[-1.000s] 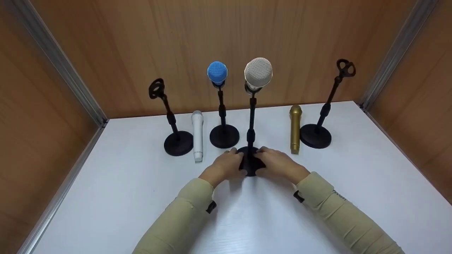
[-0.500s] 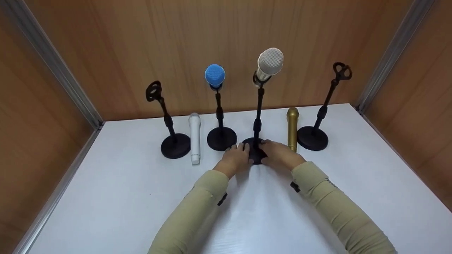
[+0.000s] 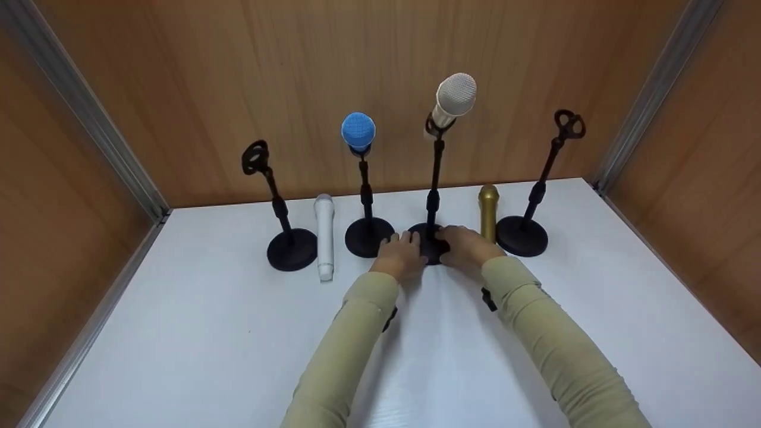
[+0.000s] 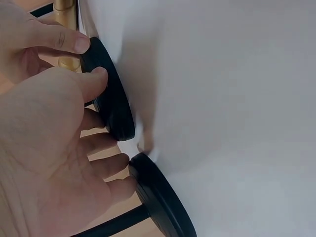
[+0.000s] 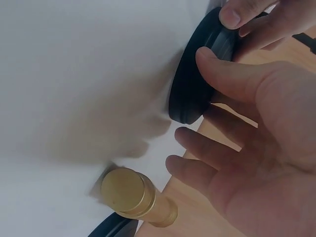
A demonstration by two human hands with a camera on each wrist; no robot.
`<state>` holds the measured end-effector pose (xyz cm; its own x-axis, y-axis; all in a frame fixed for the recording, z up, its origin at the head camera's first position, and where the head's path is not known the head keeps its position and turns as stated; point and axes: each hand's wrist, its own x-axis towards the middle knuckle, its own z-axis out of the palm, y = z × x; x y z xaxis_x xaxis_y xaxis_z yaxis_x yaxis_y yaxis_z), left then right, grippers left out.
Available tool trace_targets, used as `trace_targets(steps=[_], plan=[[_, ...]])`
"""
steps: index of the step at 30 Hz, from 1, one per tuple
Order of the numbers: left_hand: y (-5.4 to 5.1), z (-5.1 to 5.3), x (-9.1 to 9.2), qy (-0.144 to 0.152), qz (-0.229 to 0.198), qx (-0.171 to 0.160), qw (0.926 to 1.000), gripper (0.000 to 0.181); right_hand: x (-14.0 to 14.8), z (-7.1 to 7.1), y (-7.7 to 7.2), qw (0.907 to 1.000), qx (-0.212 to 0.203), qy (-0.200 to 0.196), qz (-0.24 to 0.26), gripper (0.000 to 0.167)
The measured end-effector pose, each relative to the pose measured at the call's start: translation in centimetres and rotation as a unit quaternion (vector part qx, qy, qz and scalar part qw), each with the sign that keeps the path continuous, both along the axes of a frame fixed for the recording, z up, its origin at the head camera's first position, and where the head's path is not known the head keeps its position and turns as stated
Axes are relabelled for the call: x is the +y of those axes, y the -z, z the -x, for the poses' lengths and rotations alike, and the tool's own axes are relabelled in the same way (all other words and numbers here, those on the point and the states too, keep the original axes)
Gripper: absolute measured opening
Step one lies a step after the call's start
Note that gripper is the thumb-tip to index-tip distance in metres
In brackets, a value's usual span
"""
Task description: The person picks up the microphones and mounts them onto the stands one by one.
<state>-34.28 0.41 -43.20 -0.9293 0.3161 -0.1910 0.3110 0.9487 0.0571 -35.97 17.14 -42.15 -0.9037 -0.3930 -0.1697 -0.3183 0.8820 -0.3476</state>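
A black microphone stand [image 3: 433, 201] holds a pale, cream-headed microphone [image 3: 456, 95], tilted up in its clip. My left hand [image 3: 399, 255] grips the left of its round base, thumb on the rim of the base [image 4: 116, 103] in the left wrist view. From the right side my right hand [image 3: 468, 246] pinches the same base between thumb and fingers. The outer fingers of my left hand are at the base of a second stand [image 3: 367, 199], which carries a blue microphone [image 3: 358, 131]. Just beyond my right hand lies a gold microphone [image 3: 488, 213].
An empty-clipped stand [image 3: 278, 205] stands at the left, with a white microphone [image 3: 324, 238] lying beside it. Another bare stand [image 3: 538, 191] is at the right, next to the gold microphone. Wooden panels [image 3: 297, 107] enclose the white table [image 3: 196, 333] at back and sides.
Both hands have moved the stand with the pale microphone away from me and slightly right, into line with the other stands. The view has shifted slightly.
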Motion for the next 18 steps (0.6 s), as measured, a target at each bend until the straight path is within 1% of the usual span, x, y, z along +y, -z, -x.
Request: trace_targets(steps=[2, 6, 9, 14, 18], plan=[[-0.1, 0.1, 0.1, -0.006, -0.005, 0.0, 1.0, 0.067, -0.2, 0.3, -0.1, 1.0, -0.003, 0.002, 0.0, 0.056], [-0.2, 0.5, 0.2, -0.015, -0.01, 0.006, 0.9998, 0.066, -0.5, 0.7, -0.3, 0.9996, 0.014, -0.014, -0.021, 0.053], [0.0, 0.7, 0.4, -0.017, -0.009, 0.004, 0.9998, 0.066, -0.6, 1.0, -0.2, 0.9987, 0.023, -0.025, -0.038, 0.051], [0.3, 1.0, 0.6, -0.022, -0.011, 0.0, 0.9997, 0.066, -0.5, 1.3, 0.3, 0.9989, 0.022, -0.023, -0.033, 0.05], [0.3, 1.2, 0.5, -0.026, -0.019, -0.007, 0.9995, 0.066, -0.3, 1.3, 0.5, 0.9992, 0.022, -0.018, -0.027, 0.05]])
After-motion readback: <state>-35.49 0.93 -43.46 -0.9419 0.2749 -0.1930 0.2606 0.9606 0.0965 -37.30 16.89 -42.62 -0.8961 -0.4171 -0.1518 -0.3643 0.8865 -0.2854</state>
